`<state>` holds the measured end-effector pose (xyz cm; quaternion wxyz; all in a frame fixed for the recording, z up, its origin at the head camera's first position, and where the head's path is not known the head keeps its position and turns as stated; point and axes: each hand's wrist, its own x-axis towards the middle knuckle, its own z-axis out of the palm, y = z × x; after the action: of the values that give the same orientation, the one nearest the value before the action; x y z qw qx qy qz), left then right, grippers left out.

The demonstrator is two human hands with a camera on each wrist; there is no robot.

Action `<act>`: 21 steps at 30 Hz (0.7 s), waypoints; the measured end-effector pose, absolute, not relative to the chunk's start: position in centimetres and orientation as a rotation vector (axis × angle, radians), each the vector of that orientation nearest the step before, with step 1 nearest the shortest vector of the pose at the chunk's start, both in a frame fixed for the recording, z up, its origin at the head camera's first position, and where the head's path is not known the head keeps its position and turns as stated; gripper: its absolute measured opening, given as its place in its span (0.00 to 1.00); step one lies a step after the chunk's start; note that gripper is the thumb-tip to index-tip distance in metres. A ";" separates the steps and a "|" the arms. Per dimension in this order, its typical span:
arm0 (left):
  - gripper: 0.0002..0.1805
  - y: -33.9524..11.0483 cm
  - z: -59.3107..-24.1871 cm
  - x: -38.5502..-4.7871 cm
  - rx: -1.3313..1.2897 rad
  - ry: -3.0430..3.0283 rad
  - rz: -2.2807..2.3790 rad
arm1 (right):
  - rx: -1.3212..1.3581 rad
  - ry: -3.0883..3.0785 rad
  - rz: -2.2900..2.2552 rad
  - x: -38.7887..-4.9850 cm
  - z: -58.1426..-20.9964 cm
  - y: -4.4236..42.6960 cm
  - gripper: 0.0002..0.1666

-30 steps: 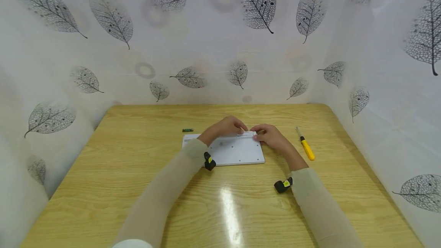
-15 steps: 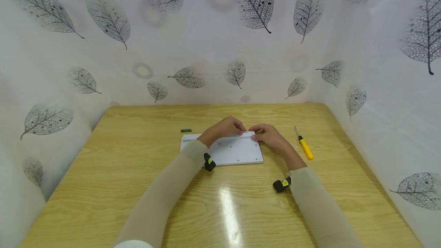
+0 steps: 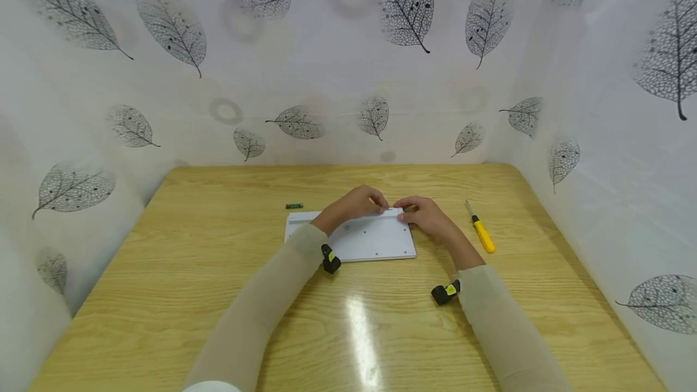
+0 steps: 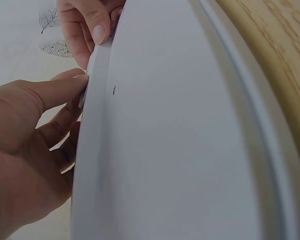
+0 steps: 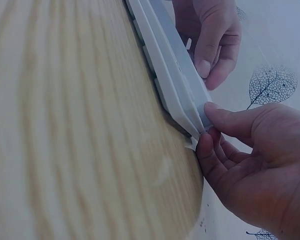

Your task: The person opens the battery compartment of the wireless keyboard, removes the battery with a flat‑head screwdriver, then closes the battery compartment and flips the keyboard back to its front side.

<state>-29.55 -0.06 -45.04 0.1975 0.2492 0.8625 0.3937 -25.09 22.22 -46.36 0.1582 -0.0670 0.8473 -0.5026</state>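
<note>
A white keyboard (image 3: 376,241) lies face down on the table; its keys show beneath it in the right wrist view. My left hand (image 3: 359,201) is at the far edge, right of the middle. Its thumb and finger pinch a thin white strip (image 4: 82,99), which looks like a battery cover, against that edge. My right hand (image 3: 427,216) grips the far right corner, thumb on the upturned underside (image 4: 175,125) and fingers curled below, as the right wrist view shows. Both hands' fingertips are close together. The fingers partly hide the strip.
A green battery (image 3: 294,205) lies beyond the keyboard's far left corner. To the right lies a screwdriver (image 3: 482,235) with a yellow handle, its shaft pointing away. Leaf-patterned white curtains (image 3: 327,77) stand behind and beside the wooden table (image 3: 207,259).
A second ago the strip and its outline showed between the hands at the far edge; now that stretch looks nearly flush. My left fingers have closed in slightly; the right hand has barely moved.
</note>
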 end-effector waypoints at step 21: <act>0.10 -0.6 -45.8 -30.0 0.668 2.361 1.163 | -0.177 2.426 -1.429 -25.1 -46.6 22.2 0.22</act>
<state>-30.02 -0.58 -45.77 0.2117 0.2405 0.8498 0.4185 -25.09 22.17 -46.62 0.1596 -0.0618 0.8488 -0.5002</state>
